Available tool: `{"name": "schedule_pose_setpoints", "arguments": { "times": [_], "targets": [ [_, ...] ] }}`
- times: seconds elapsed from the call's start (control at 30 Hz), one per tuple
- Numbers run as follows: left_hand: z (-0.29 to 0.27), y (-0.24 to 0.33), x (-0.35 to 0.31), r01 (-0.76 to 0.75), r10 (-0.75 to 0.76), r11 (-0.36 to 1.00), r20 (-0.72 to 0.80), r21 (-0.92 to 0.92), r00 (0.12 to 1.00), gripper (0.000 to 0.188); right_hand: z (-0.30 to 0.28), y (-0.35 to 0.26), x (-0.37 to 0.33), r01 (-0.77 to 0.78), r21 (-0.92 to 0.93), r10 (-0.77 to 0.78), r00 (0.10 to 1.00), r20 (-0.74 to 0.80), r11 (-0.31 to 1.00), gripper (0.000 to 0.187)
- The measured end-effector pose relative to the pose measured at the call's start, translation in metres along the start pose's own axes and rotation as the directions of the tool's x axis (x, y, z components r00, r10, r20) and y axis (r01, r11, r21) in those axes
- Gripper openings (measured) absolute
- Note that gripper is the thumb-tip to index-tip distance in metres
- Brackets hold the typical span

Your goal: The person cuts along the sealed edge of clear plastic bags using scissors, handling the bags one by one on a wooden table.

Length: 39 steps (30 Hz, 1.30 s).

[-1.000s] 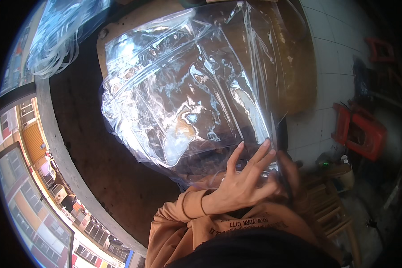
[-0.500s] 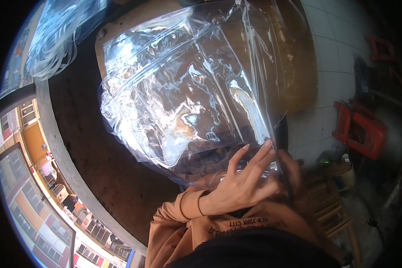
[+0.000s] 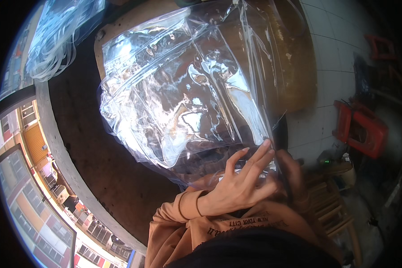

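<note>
A stack of large clear plastic bags [image 3: 183, 102], crinkled and shiny, is held up in front of me over a brown wooden tabletop [image 3: 299, 67]. My left hand [image 3: 241, 185], in an orange sleeve, lies with spread fingers against the bags' lower right corner and pinches it. Just to its right, my right hand [image 3: 295, 176] is in shadow. It grips the bags' right edge and is partly hidden behind the plastic.
A bundle of clear plastic [image 3: 53, 40] lies at the top left. A concrete ledge [image 3: 53, 143] curves along the left, with buildings far below it. Red plastic stools [image 3: 359, 129] stand on the tiled floor [image 3: 330, 53] at the right, and a wooden chair [image 3: 330, 214] is beside me.
My left hand's fingers have slid a little up and to the right along the bags' lower edge. The bags have barely shifted.
</note>
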<state>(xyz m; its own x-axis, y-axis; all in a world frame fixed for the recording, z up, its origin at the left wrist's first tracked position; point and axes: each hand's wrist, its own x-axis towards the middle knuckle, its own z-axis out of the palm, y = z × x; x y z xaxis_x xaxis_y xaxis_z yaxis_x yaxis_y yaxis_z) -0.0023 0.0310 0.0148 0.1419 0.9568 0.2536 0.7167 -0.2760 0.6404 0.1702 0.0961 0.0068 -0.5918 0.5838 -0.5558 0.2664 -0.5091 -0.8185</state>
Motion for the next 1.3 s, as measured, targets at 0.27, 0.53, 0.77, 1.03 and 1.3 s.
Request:
{"name": "schedule_pose_setpoints", "arguments": {
  "times": [0.27, 0.53, 0.77, 1.03, 1.3],
  "targets": [
    [-0.001, 0.003, -0.001, 0.007, -0.006, 1.000, -0.015, 0.021, 1.000, 0.012, 0.000, 0.001, 0.000, -0.013, 0.061, 0.011, 1.000, 0.024, 0.998, 0.073],
    [-0.001, 0.000, -0.001, 0.003, -0.003, 1.000, -0.021, 0.004, 1.000, 0.015, 0.000, -0.004, 0.001, -0.064, 0.135, 0.063, 0.998, 0.011, 0.989, 0.072],
    [-0.002, 0.002, -0.003, 0.003, -0.003, 1.000, 0.001, 0.024, 1.000, 0.013, -0.002, -0.007, 0.004, -0.003, -0.083, 0.003, 1.000, 0.005, 0.997, 0.075],
    [-0.002, 0.001, -0.003, -0.009, 0.008, 0.999, 0.005, 0.041, 1.000, 0.012, -0.001, -0.007, 0.002, -0.066, -0.096, 0.059, 0.996, -0.069, 0.993, 0.077],
    [-0.003, 0.002, -0.002, 0.039, -0.039, 0.998, 0.010, -0.055, 0.999, 0.019, -0.006, -0.017, -0.002, -0.194, -0.004, 0.194, 0.981, 0.030, 0.981, 0.071]
  ]
}}
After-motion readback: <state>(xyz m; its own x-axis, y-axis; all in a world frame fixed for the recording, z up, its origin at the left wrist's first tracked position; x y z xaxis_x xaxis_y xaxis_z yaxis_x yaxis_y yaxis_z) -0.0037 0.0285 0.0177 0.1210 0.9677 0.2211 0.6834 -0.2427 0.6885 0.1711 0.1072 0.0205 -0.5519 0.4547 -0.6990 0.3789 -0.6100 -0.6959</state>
